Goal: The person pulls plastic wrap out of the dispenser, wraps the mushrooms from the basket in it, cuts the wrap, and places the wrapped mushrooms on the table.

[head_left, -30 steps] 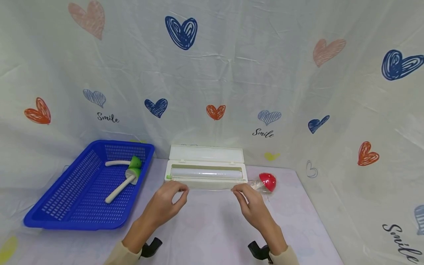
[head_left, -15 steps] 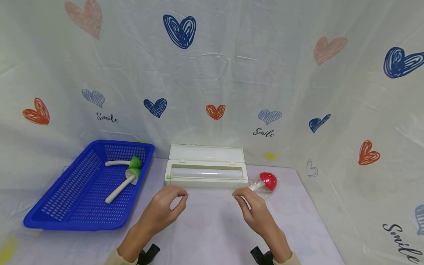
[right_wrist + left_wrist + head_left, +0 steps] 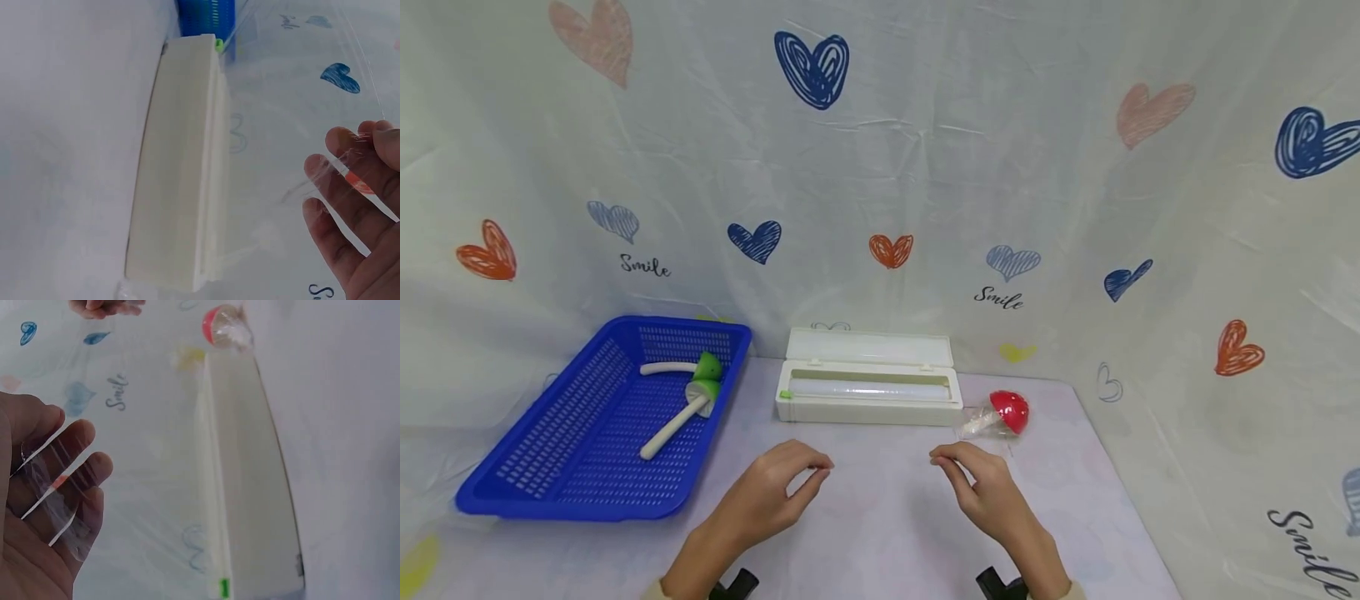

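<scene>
My left hand (image 3: 767, 492) and right hand (image 3: 988, 492) are held apart above the table, thumb and forefinger together on each. Between them they pinch the edge of a sheet of clear cling film (image 3: 325, 172); in the left wrist view, film (image 3: 53, 503) crosses the fingers. Beyond the hands stands a white cling film dispenser (image 3: 868, 412), its lid (image 3: 868, 346) raised and the film roll (image 3: 868, 389) visible inside. Just right of it lies a red-capped toy mushroom (image 3: 1009, 411), its stem wrapped in clear film.
A blue perforated basket (image 3: 587, 510) sits at the left, holding a green-capped toy mushroom (image 3: 670, 367) and another green-capped toy mushroom (image 3: 673, 429). Behind the table hangs a heart-printed curtain (image 3: 880, 167), close to the dispenser's back.
Both hands have moved back from the dispenser toward the body, drawing the film edge with them. Basket, mushrooms and dispenser stay in place.
</scene>
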Action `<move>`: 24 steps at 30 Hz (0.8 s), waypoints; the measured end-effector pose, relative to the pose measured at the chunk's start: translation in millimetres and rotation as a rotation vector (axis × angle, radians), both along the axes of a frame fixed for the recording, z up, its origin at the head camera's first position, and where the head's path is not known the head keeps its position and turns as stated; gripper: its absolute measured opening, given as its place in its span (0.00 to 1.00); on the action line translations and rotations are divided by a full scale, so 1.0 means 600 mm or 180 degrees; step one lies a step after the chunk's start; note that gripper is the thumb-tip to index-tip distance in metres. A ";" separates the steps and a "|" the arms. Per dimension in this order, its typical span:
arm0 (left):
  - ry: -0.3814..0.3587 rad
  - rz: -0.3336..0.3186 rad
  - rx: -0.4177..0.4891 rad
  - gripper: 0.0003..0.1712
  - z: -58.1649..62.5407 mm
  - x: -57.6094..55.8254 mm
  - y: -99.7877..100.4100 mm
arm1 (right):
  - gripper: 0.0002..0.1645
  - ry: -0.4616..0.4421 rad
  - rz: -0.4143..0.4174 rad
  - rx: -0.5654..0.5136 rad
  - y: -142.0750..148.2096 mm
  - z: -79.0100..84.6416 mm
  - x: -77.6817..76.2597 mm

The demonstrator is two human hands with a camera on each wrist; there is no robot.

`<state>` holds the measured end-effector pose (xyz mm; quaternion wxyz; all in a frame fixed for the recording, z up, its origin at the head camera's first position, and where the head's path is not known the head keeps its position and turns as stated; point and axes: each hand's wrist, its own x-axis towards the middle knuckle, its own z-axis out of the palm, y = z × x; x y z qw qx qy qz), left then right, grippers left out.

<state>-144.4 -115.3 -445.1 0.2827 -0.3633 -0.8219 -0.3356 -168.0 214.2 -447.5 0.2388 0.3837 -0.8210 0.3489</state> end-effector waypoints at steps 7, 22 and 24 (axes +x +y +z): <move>-0.0592 -0.0077 -0.0149 0.12 -0.036 0.009 -0.001 | 0.14 -0.0329 -0.0001 0.0047 0.005 -0.039 0.008; -0.1153 -0.0246 -0.0615 0.05 -0.102 0.015 0.013 | 0.07 -0.0784 -0.0107 0.0403 0.013 -0.114 0.016; -0.1182 -0.0248 -0.0598 0.05 -0.113 0.015 0.009 | 0.08 -0.0851 -0.0180 0.0542 0.009 -0.123 0.021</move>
